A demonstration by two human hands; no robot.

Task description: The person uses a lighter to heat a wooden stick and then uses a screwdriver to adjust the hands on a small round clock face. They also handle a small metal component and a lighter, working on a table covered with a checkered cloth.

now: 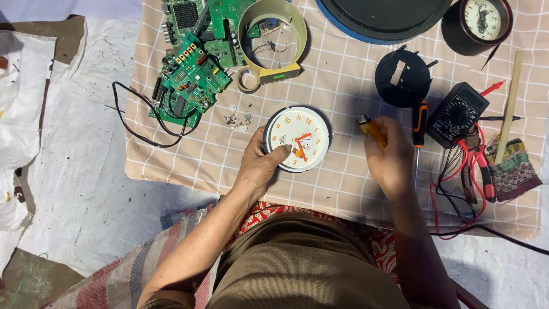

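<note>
Hands working over a beige checked cloth (343, 189) spread on white sheeting. Left hand (260, 166) is gripping a round white clock face (297, 137) w/ orange numerals and orange hands; thumb is pressing on the dial's lower-left edge, other fingers are curling under/behind the rim, so the grip is closed on it. Clock face is sitting roughly mid-cloth, touching the cloth or just above it, can't tell which. Right hand (392, 157) is closing around a yellow-orange lighter (370, 129), fingers wrapped on the body, metal top poking out toward the clock face; lighter tip is near the dial's right edge but apart from it.

Just right of the right hand an orange-and-black screwdriver (420, 129) is lying on the cloth, tip pointing toward the person. Beyond it a black multimeter (457, 114) is sitting w/ red and black leads (457, 189) trailing down in loops; red-handled pliers (483, 171) are lying beside them. A black round plastic part (403, 77) is resting above the screwdriver. Top right, a small dark-cased clock (477, 23) is sitting at the cloth edge; a big black disc w/ blue rim (383, 17) is lying next to it. Top left, green circuit boards (194, 68) are piling up w/ a black cable (137, 123) looping off the edge. A cream ring housing (274, 40) is standing next to the boards, a tape roll (248, 80) touching it. Small loose bits (237, 119) are lying left of the clock face. A wooden stick (509, 109) and a woven patterned pouch (512, 169) are lying far right.
</note>
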